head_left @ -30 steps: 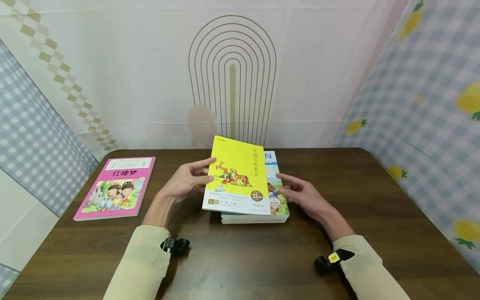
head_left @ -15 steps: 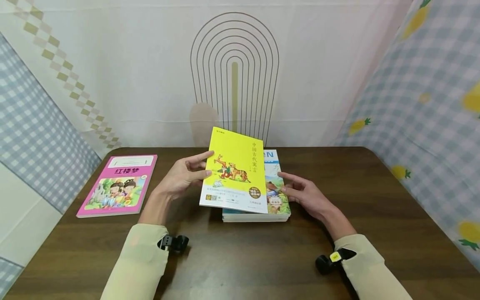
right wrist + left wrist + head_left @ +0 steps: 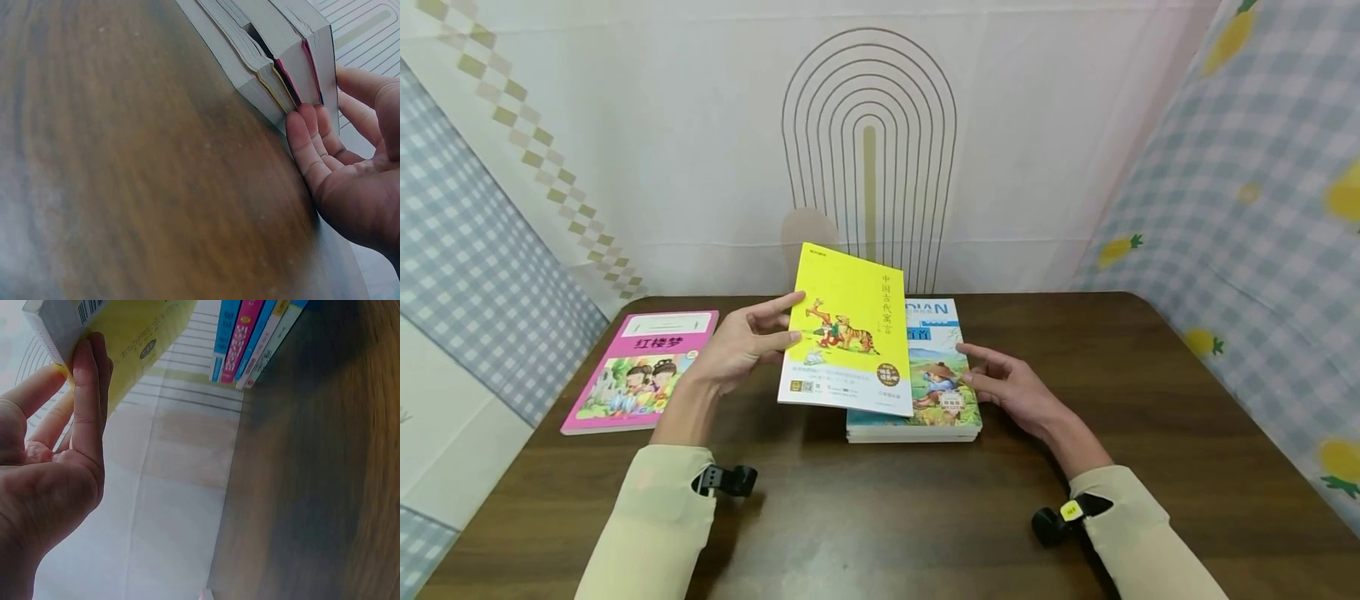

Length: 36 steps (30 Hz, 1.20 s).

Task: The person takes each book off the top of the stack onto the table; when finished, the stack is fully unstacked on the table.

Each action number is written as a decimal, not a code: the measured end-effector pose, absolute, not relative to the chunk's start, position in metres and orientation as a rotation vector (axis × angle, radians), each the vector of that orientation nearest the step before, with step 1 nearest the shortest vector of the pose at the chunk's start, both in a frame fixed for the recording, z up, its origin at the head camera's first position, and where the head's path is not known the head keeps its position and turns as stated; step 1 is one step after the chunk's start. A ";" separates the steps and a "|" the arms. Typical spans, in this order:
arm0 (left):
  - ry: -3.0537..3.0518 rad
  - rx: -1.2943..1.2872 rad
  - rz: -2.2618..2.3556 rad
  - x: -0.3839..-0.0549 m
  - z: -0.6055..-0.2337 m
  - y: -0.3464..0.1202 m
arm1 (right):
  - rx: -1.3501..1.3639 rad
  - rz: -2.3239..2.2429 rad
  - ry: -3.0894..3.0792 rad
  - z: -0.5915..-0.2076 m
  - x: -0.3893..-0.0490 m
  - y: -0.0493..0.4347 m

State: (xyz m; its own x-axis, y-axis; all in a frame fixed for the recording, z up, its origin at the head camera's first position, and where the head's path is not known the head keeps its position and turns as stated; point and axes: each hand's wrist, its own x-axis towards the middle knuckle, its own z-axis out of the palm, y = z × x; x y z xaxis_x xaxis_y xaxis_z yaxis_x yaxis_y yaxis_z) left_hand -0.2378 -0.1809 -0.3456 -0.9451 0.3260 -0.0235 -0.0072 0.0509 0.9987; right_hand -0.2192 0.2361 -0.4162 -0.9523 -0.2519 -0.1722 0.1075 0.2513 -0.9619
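My left hand grips the left edge of a yellow paperback book with a tiger on its cover, thumb and index finger on the front. In the left wrist view the other fingers lie under the book's back cover, which is clear of the table. Below and right of it is a stack of several books, its top one blue and green and partly hidden by the yellow book. My right hand rests at the stack's right side. In the right wrist view its fingertips touch the stack's page edges.
A pink book lies flat at the left of the dark wood table, partly behind my left wrist. A white cloth with an arch print hangs behind the table, and checked cloths hang at both sides.
My left hand has lifted the yellow book and carried it left, uncovering more of the stack's top cover. My right hand has stayed at the stack's side.
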 end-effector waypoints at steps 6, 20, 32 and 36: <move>2.116 0.299 1.971 -0.235 -0.341 -0.197 | -0.158 -1.763 2.240 -0.417 -0.219 0.237; 2.165 0.230 1.960 -0.223 -0.329 -0.245 | -0.169 -1.760 2.237 -0.417 -0.219 0.238; 2.086 0.169 1.978 -0.222 -0.341 -0.269 | -0.163 -1.755 2.245 -0.415 -0.218 0.238; 2.104 0.105 1.900 -0.225 -0.354 -0.270 | -0.163 -1.749 2.244 -0.416 -0.217 0.237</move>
State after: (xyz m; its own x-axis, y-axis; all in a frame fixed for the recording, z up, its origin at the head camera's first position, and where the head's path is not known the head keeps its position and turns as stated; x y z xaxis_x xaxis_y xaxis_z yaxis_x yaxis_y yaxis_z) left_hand -0.2252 -0.2699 -0.3541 -0.9513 0.2545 -0.1738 -0.1470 0.1208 0.9817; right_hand -0.2170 0.2367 -0.4160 -0.9515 -0.2643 -0.1578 0.0885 0.2561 -0.9626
